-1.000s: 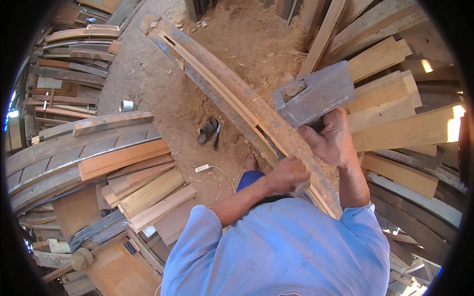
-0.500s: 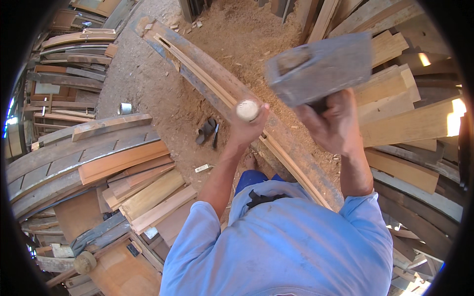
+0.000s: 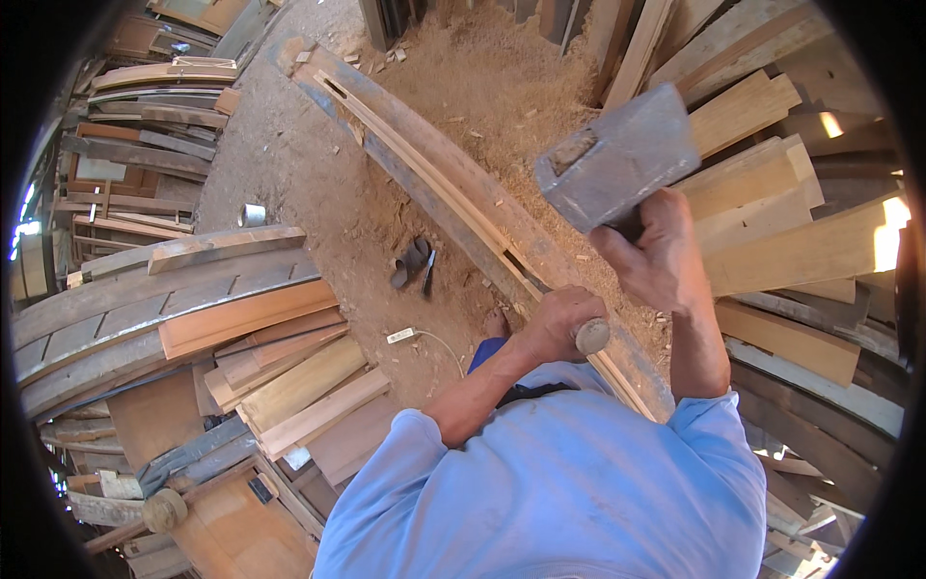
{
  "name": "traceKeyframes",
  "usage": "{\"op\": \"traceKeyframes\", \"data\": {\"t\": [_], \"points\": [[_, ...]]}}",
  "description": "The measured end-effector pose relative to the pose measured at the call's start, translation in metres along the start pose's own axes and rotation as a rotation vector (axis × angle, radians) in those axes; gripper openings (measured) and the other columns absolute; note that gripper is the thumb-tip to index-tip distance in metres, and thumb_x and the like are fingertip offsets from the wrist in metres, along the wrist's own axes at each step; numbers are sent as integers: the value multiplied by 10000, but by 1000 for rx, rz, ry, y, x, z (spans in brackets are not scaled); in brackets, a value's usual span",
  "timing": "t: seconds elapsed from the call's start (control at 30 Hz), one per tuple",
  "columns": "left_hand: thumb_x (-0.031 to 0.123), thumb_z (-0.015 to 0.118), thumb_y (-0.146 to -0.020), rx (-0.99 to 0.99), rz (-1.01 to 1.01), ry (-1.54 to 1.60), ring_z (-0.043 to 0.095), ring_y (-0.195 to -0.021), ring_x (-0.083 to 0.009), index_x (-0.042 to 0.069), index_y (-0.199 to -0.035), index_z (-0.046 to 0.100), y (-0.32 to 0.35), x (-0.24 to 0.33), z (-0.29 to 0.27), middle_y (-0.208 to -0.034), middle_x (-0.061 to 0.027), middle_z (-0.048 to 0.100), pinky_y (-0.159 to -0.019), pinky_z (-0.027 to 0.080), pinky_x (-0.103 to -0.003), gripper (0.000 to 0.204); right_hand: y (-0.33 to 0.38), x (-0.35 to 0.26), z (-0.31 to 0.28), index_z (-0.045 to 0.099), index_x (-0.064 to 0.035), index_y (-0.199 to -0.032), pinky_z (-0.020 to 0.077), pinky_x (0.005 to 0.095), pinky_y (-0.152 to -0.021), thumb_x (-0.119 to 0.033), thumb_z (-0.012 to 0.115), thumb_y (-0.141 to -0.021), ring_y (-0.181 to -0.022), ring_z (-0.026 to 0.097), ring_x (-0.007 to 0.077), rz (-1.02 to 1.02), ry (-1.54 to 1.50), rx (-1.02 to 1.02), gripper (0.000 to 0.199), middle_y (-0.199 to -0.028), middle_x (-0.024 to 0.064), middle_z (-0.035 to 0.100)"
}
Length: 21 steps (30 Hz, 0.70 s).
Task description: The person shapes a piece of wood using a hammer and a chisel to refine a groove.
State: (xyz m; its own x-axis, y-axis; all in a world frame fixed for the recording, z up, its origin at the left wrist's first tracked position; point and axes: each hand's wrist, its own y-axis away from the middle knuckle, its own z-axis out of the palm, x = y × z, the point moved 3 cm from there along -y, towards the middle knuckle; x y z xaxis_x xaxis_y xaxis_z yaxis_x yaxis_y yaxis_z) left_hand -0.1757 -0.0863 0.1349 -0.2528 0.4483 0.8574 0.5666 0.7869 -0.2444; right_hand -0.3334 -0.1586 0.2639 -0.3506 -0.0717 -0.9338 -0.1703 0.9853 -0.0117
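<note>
Sawdust-strewn floor (image 3: 405, 193) under the curved timber (image 3: 453, 188); right hand (image 3: 656, 256) clenched on a raised mallet (image 3: 617, 159), left hand (image 3: 555, 323) gripping the chisel (image 3: 590, 336) (knuckles exposed); a skewed blow could hit fingers.

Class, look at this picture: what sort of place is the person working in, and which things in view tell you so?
Most likely a carpentry or woodworking yard. Stacked planks lie around, sawdust covers the ground, and the right hand raises a heavy mallet while the left hand holds a chisel handle on a long curved beam.

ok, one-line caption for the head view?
Right hand raises a grey block-headed mallet above a chisel's wooden handle gripped in the left hand on a long curved beam.
</note>
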Motion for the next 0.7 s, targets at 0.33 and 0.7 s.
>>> {"op": "traceKeyframes", "data": {"t": [0.33,0.7], "points": [[2,763,-744,427,-308,168,706,-900,-201,66,-977,683,-24,-10,-43,-955,-111,715,-800,543,-355,254,5,16,13,694,14,-895,521,441,-681,-65,736,-756,-770,650,404,-206,653,-312,166,-849,191,683],[187,775,-612,-277,186,-248,616,-783,-313,127,-835,617,38,-33,65,-772,-64,586,-682,469,-440,280,40,54,-8,656,6,-1000,479,281,-694,-99,715,-833,-779,546,95,77,-230,143,206,-873,0,641]]}}
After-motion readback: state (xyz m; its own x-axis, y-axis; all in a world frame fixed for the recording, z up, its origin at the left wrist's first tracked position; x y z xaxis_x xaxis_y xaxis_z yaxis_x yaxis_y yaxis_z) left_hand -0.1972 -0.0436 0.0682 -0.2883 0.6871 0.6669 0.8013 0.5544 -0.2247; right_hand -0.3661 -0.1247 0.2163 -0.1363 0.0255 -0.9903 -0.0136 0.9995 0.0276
